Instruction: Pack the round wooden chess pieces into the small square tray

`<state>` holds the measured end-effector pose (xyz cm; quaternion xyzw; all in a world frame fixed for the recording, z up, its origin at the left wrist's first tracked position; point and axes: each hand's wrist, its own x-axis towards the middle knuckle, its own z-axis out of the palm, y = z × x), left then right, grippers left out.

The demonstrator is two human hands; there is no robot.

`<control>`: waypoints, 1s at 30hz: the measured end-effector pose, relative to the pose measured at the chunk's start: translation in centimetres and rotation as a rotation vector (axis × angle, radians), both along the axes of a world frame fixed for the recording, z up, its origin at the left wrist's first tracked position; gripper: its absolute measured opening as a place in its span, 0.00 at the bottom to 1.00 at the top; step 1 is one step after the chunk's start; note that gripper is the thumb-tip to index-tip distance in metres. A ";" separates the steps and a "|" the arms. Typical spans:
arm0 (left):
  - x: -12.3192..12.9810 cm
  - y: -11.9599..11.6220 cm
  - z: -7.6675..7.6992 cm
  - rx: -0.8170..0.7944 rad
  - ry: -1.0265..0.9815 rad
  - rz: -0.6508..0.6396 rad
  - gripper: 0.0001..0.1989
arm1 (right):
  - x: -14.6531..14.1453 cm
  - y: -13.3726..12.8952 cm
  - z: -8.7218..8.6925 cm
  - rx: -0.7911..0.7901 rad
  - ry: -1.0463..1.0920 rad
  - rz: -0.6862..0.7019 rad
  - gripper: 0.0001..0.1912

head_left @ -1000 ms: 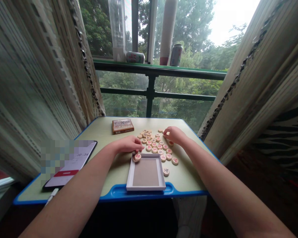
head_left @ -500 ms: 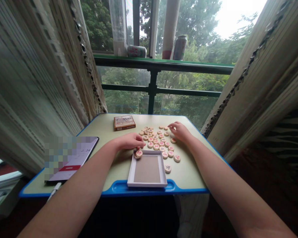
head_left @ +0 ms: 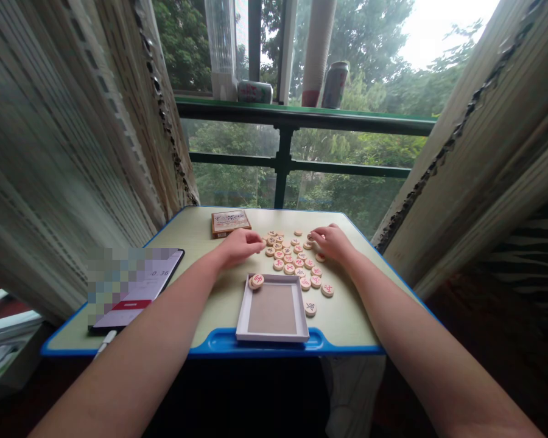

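Observation:
Round wooden Chinese chess pieces (head_left: 289,267) with red or dark characters lie in a loose cluster on the small table. My left hand (head_left: 242,246) is at the cluster's left edge, thumb and fingertips closed on a chess piece that they partly cover. At the far right of the cluster, my right hand (head_left: 332,240) has its fingers bent round a chess piece (head_left: 310,236), also partly hidden. Nearer to me stands a shallow white box tray (head_left: 240,316). Two overlapping chess pieces (head_left: 256,281) rest in its far left corner.
A brown patterned box lid (head_left: 231,224) lies behind my left hand. A tablet (head_left: 150,286) with a cable lies at left, partly blurred out. The table (head_left: 201,304) has a blue edge. Beyond are a green railing (head_left: 283,149), cans on the ledge, and curtains either side.
My left hand has moved away from the tray's far left corner to the cluster's left edge and closed on a piece there. My right hand has shifted slightly, drawing a piece along.

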<state>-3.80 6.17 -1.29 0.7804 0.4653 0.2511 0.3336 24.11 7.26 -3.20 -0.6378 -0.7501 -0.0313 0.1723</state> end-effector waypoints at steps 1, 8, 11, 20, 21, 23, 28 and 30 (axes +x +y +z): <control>0.1 0.3 -0.2 0.088 0.021 0.039 0.15 | -0.1 -0.2 0.0 0.003 -0.010 0.006 0.17; 0.0 1.9 -2.2 0.284 0.210 0.048 0.17 | -0.7 -0.3 -0.5 -0.027 -0.047 -0.180 0.20; -0.1 2.0 -2.3 0.280 0.271 0.042 0.17 | -0.7 -0.4 -0.5 -0.045 -0.008 -0.249 0.19; -0.2 2.4 -2.0 0.247 0.229 0.074 0.15 | -2.5 1.3 1.3 -0.011 -0.037 -0.086 0.18; -0.2 2.5 -1.9 0.222 0.208 0.070 0.16 | -2.8 1.7 1.4 -0.037 -0.068 -0.046 0.17; -0.2 2.5 -1.9 0.190 0.192 0.068 0.17 | -3.4 2.4 1.7 -0.094 -0.105 -0.020 0.14; 0.0 3.0 -2.2 0.243 0.314 0.080 0.18 | -4.0 2.9 1.7 -0.060 -0.169 -0.040 0.10; 0.1 3.2 -2.5 0.279 0.326 0.084 0.20 | -3.9 2.7 1.5 -0.025 -0.182 -0.019 0.10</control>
